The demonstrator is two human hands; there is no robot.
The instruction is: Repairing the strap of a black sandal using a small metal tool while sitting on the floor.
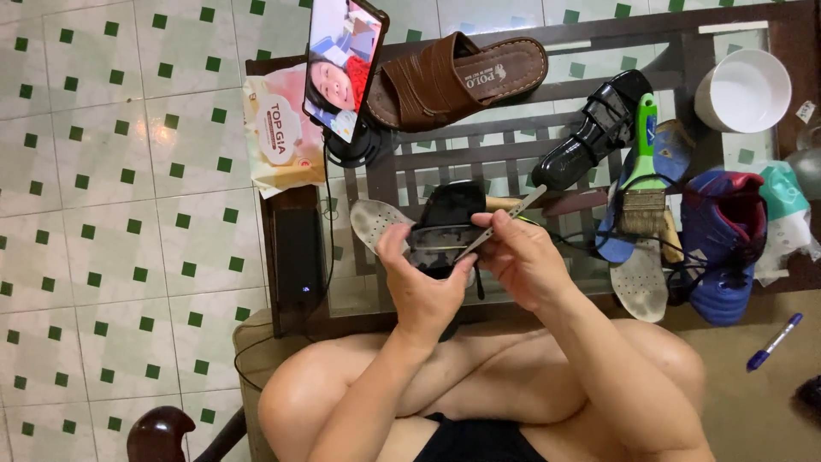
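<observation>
Left hand (421,287): fingers curled round the near end of a black shoe (445,229), thumb pressed on its upturned side; fingertips hidden behind it.
Right hand (523,261): fingers pinched on a thin pale tool (505,224) whose far tip slants past the shoe; which kind of tool is hard to tell.
Black shoe: between both hands, over the glass table (513,145); its near part is covered by the palms.
Just beyond the fingers: pale insole (373,220), partly hidden by the shoe.
Farther out: brown sandal (457,75), phone (344,64), brush (643,175), blue shoe (723,248), white bowl (742,90).
</observation>
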